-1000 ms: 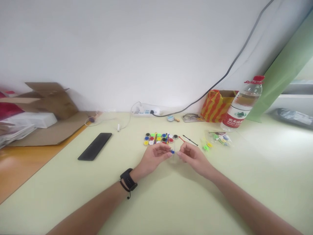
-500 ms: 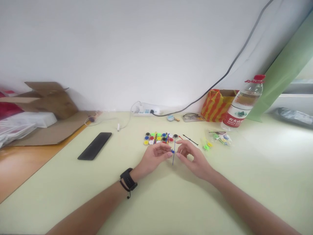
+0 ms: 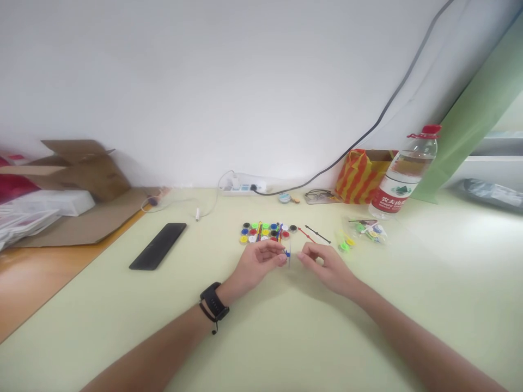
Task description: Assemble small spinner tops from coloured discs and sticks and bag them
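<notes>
My left hand (image 3: pixel 261 262) pinches a small blue spinner (image 3: pixel 288 254) between thumb and fingertips. Its thin blue pointer looks blurred and stands nearly upright at the right side of the fingertips. A short gap to the right, my right hand (image 3: pixel 327 267) is curled, thumb and forefinger drawn together with nothing visible in them. Beyond the hands lie rows of round pieces (image 3: pixel 244 232) in several colours, with bundled coloured sticks (image 3: pixel 259 231) on them. A red pointer stick (image 3: pixel 306 234) and a black pointer stick (image 3: pixel 318 234) rest to their right.
A black phone (image 3: pixel 158 246) lies at left, near a cardboard box (image 3: pixel 90 169). A power strip (image 3: pixel 241 189) sits against the wall. At right are small bagged parts (image 3: pixel 370 231), loose green pieces (image 3: pixel 344 246), glasses (image 3: pixel 322 196), a striped bag (image 3: pixel 355 177) and a water bottle (image 3: pixel 402 179).
My right hand has drawn slightly right, away from the spinner, and its fingers have curled in. The blue pointer now looks shorter and blurred. My left hand keeps its hold.
</notes>
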Tool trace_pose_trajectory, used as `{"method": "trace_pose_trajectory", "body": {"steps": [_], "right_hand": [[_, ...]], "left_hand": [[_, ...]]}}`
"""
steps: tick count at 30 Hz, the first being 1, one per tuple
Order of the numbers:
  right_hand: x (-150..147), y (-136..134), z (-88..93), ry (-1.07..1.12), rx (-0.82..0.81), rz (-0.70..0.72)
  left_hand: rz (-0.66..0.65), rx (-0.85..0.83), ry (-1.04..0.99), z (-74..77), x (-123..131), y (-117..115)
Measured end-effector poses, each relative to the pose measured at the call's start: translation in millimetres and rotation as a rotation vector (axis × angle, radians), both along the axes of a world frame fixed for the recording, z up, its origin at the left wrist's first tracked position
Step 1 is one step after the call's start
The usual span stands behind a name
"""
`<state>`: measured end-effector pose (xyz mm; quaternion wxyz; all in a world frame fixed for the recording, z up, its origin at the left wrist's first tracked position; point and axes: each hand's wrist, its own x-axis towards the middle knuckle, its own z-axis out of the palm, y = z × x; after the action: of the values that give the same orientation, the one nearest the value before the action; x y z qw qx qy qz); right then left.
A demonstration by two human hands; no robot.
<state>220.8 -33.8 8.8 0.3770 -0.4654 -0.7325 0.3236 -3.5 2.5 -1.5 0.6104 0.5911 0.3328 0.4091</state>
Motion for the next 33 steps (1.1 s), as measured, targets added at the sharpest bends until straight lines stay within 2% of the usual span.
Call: {"method": "trace_pose_trajectory", "body": {"steps": [3,6,19,24,29,33], "right_hand": [[-5.9,-3.0,0.8,0.166,-0.028,0.041],[-9.3,-6.3,2.1,0.229,-0.021,0.046],[-9.2,-6.8,-0.1,0.185,-0.002,0.069],[-6.4,-5.6,-4.9,0.147,0.040,0.012],[-0.4,-2.9,0.4,0.078,-0.056,0.038],[-3.4,-3.6,5.2,0.145,-0.069,0.020]], "left_hand": [[-0.005,0.009,0.006,-0.9,-0.6,0.2],[-0.007,0.014,0.018,0.3,-0.4,-0.9],[-0.020,0.018,0.023,-1.7,-0.4,-1.2],[-0.009,0.014,0.002,-0.6,-0.1,-1.2],[0.011,0.012,0.006,0.6,0.8,-1.4],[0.018,0.025,0.013,-1.0,0.7,-0.4]]}}
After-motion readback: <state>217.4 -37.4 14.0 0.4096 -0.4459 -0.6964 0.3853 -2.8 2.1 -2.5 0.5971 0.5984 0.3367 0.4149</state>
